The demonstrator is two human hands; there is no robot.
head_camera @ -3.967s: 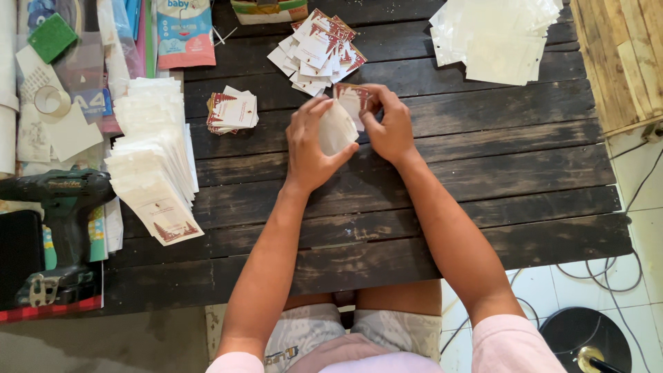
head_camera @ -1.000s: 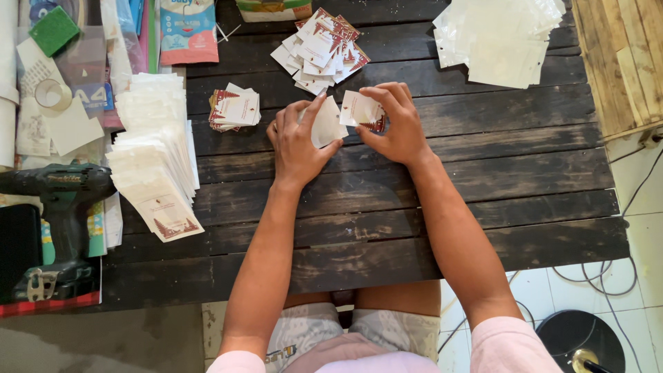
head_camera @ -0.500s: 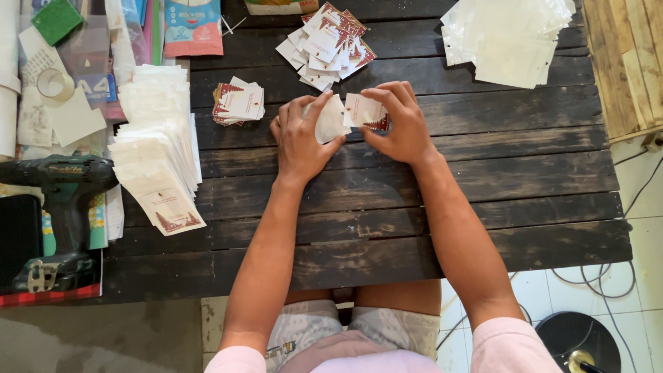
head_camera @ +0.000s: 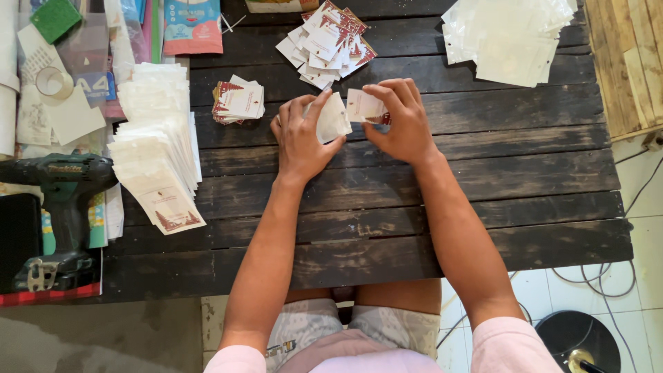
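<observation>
— While we start at the left edge, what sits there?

— A dark green cordless drill lies on papers, with a clear roll of tape and a green sponge above it. Beside them a long fanned stack of pale paper pouches runs down the table, which is made of dark, worn wooden planks.

— And in the middle?

— A small neat pile of white cards with red printed corners lies just left of the hands. A looser heap of the same cards lies above them.

— What do the hands hold?

— The left hand pinches a small whitish pouch between thumb and fingers, holding it over the table near the middle. The right hand pinches one card between thumb and fingertips, its edge meeting the pouch. Whether the card is already partly inside the pouch, I cannot tell.

— Anything further right?

— A heap of glossy clear plastic bags lies at the top right corner. Past the table's edge stands a pale wooden slatted piece, and cables trail over white floor tiles.
</observation>
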